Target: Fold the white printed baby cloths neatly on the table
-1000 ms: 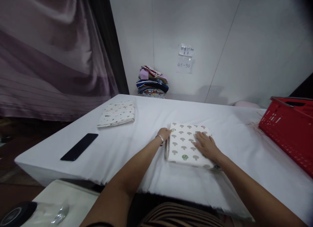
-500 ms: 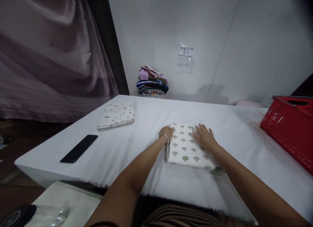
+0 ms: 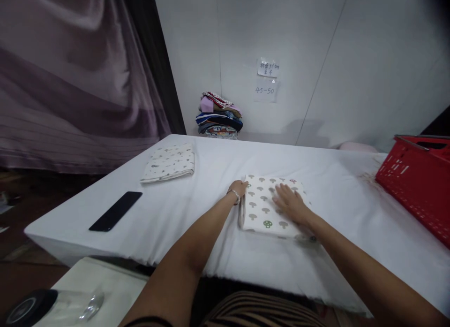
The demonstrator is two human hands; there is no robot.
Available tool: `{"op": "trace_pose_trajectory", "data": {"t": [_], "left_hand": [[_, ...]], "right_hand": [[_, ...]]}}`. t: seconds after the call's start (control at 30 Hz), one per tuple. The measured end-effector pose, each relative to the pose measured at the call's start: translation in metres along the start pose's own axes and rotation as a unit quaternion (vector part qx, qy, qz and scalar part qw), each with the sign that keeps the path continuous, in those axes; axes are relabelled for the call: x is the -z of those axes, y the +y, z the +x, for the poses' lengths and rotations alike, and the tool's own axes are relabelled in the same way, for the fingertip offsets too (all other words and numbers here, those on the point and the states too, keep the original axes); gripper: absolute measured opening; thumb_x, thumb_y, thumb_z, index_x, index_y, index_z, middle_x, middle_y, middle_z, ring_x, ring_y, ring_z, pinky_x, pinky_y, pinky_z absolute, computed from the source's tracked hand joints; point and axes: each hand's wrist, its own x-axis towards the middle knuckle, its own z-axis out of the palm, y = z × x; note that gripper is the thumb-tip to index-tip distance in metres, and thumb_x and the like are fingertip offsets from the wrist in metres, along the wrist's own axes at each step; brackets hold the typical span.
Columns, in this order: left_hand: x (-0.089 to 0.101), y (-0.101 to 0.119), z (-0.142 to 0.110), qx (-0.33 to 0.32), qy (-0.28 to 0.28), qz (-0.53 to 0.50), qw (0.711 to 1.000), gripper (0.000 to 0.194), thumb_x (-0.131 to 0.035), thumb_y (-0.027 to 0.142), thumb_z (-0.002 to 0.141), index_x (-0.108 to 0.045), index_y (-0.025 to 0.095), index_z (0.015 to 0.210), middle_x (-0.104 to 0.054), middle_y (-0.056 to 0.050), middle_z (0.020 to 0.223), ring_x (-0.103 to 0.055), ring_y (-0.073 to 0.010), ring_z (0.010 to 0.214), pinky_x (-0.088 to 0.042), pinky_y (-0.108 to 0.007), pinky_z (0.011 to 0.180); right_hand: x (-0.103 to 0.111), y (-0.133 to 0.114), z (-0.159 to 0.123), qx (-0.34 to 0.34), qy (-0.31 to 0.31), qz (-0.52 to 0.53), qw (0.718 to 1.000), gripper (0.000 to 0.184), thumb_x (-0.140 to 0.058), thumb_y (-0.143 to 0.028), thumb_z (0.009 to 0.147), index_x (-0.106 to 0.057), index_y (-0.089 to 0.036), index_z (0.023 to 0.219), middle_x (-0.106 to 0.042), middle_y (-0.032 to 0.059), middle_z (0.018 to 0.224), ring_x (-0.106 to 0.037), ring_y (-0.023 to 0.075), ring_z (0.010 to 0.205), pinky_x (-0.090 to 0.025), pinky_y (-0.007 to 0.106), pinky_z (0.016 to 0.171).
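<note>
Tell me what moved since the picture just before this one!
The right hand moved back towards the person over the mushroom-print cloth, uncovering a red mushroom. No grip visibly changed. The left hand stayed at that cloth's left edge; the other folded cloth, flat black object and red basket stayed put.

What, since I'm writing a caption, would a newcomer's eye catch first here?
Probably the bright red basket at the right edge of the view, vivid against the white-covered table. Next would come the folded mushroom-print cloth near the table's front edge, then the colourful fabric stack beyond its far edge, in front of the pale wall.
</note>
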Motion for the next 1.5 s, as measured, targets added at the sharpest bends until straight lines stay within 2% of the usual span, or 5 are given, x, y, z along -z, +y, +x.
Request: {"op": "trace_pose_trajectory", "data": {"t": [0.17, 0.77, 1.13, 1.27, 1.5], "left_hand": [[0.002, 0.002, 0.001, 0.004, -0.009, -0.011, 1.000, 0.034, -0.047, 0.043, 0.084, -0.064, 0.017, 0.071, -0.069, -0.009, 0.080, -0.063, -0.0216, 0.081, -0.042, -0.026, 0.067], [0.006, -0.013, -0.021, -0.054, -0.040, -0.002, 0.998, 0.037, -0.062, 0.049, 0.072, -0.053, 0.018, 0.054, -0.055, 0.001, 0.053, -0.053, -0.0136, 0.058, -0.035, -0.023, 0.053], [0.011, -0.001, -0.035, -0.054, 0.010, 0.068, 0.996, 0.029, -0.049, 0.039, 0.084, -0.064, 0.015, 0.086, -0.067, -0.011, 0.092, -0.061, -0.0226, 0.091, -0.042, -0.028, 0.075], [0.000, 0.020, -0.047, -0.199, 0.095, 0.153, 0.963, 0.042, -0.047, 0.037, 0.085, -0.048, 0.017, 0.123, -0.050, -0.013, 0.131, -0.043, -0.0247, 0.123, -0.032, -0.035, 0.100], [-0.024, 0.018, -0.039, -0.244, -0.037, 0.210, 0.946, 0.064, -0.026, 0.055, 0.088, -0.027, 0.018, 0.141, -0.016, -0.007, 0.152, -0.008, -0.0235, 0.140, -0.011, -0.047, 0.112]], "right_hand": [[-0.011, -0.049, -0.040, 0.161, -0.044, 0.016, 0.986, 0.069, -0.022, -0.063, 0.088, -0.026, -0.022, 0.144, -0.019, 0.0090, 0.151, -0.011, 0.0252, 0.139, -0.013, 0.050, 0.111], [-0.047, -0.108, -0.038, 0.206, 0.053, -0.010, 0.977, 0.066, -0.046, -0.042, 0.086, -0.030, -0.008, 0.140, -0.026, 0.0192, 0.147, -0.018, 0.0306, 0.137, -0.015, 0.052, 0.110], [-0.049, -0.127, -0.048, 0.226, 0.074, -0.019, 0.971, 0.068, -0.051, -0.043, 0.085, -0.032, -0.005, 0.138, -0.031, 0.0215, 0.144, -0.021, 0.0341, 0.135, -0.018, 0.051, 0.109], [-0.048, -0.132, -0.046, 0.231, 0.083, -0.011, 0.969, 0.062, -0.051, -0.040, 0.085, -0.039, -0.004, 0.133, -0.041, 0.0219, 0.137, -0.028, 0.0344, 0.130, -0.018, 0.052, 0.109], [-0.026, -0.120, -0.066, 0.330, 0.022, 0.114, 0.937, 0.056, -0.053, -0.042, 0.085, -0.042, -0.017, 0.133, -0.048, 0.0090, 0.135, -0.026, 0.0246, 0.134, -0.020, 0.043, 0.111]]}}
